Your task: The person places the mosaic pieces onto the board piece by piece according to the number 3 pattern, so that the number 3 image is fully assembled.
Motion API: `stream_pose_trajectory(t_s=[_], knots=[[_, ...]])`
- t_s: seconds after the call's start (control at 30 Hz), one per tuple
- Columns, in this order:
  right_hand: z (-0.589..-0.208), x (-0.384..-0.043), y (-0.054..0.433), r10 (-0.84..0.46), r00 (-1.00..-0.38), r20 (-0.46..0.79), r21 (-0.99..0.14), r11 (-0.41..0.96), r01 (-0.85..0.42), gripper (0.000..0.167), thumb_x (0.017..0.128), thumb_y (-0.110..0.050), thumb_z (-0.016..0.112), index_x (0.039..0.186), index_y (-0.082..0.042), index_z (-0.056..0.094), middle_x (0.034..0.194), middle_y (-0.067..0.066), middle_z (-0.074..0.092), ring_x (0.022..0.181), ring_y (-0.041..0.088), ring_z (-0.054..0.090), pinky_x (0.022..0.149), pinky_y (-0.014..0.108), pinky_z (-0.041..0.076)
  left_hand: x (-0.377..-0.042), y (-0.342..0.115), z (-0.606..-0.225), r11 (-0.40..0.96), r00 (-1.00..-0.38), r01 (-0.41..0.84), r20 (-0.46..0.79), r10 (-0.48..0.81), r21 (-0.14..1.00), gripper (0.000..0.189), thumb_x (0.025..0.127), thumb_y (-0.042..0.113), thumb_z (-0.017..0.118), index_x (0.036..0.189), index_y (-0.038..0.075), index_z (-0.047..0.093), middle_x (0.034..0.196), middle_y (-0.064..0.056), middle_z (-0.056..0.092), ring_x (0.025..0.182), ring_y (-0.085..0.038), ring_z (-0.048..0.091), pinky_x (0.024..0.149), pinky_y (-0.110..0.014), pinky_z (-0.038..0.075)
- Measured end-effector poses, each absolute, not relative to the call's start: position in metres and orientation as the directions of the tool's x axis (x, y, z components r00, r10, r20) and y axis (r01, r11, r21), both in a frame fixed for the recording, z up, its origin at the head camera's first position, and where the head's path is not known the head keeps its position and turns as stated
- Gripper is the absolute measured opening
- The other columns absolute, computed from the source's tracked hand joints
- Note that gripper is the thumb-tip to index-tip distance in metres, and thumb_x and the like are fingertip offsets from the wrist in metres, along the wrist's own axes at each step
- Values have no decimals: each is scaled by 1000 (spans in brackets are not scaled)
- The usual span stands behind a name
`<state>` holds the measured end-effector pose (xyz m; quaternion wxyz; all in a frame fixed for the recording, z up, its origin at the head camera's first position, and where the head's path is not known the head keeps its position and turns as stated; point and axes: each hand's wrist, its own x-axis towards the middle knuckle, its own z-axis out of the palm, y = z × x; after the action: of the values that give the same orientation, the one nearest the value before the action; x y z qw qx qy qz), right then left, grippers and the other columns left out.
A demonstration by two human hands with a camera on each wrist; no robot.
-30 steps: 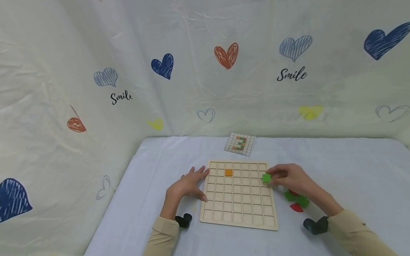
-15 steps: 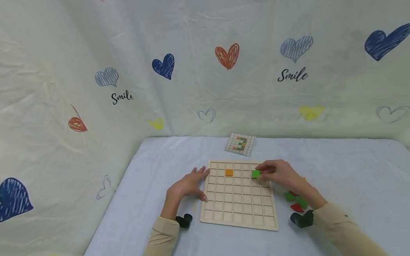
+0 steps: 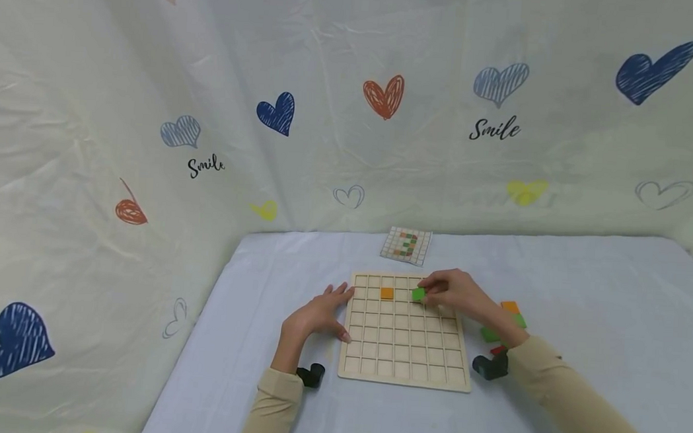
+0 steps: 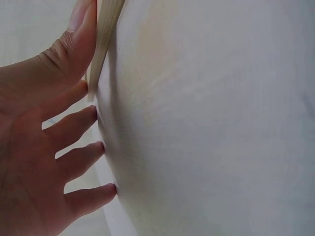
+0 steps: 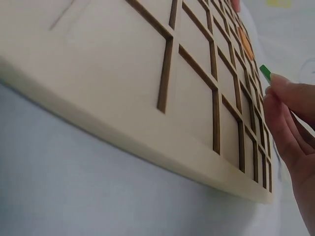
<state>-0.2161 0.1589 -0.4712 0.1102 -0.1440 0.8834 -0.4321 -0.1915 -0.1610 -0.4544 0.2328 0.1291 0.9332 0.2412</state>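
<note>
A wooden grid board [image 3: 401, 371] lies on the white table, with one orange square tile [image 3: 387, 293] in its second row. My right hand [image 3: 456, 293] pinches a green square tile [image 3: 418, 294] between thumb and fingertips, close over that same row and right of the orange tile. In the right wrist view the green tile [image 5: 266, 72] shows edge-on, tilted above the grid. My left hand [image 3: 319, 314] rests at the board's left edge with fingers spread. In the left wrist view its thumb [image 4: 84, 29] lies against the board's side, and the other fingertips touch the cloth.
Behind the board lies a pattern card [image 3: 406, 245] printed with coloured squares. Right of the board, partly under my right forearm, is a loose group of orange, green and red tiles [image 3: 510, 308]. A white sheet [image 3: 325, 175] with printed hearts hangs behind the table.
My right hand has carried the green tile leftward from the board's right edge to a spot nearer the orange tile. More of the loose tiles show now. The left hand stays put.
</note>
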Motion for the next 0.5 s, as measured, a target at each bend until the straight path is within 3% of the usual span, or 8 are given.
stream_pose_trajectory(t_s=[0.5], knots=[[-477, -227, 135, -367, -929, -40, -768, 606, -206, 30, 87, -11, 81, 113, 2, 76, 97, 10, 77, 86, 18, 71, 85, 42, 58, -193, -162, -459, 840, -857, 132, -366, 363, 526, 106, 74, 18, 93, 162, 17, 34, 172, -3, 22, 161, -31, 10, 126, -58, 20]])
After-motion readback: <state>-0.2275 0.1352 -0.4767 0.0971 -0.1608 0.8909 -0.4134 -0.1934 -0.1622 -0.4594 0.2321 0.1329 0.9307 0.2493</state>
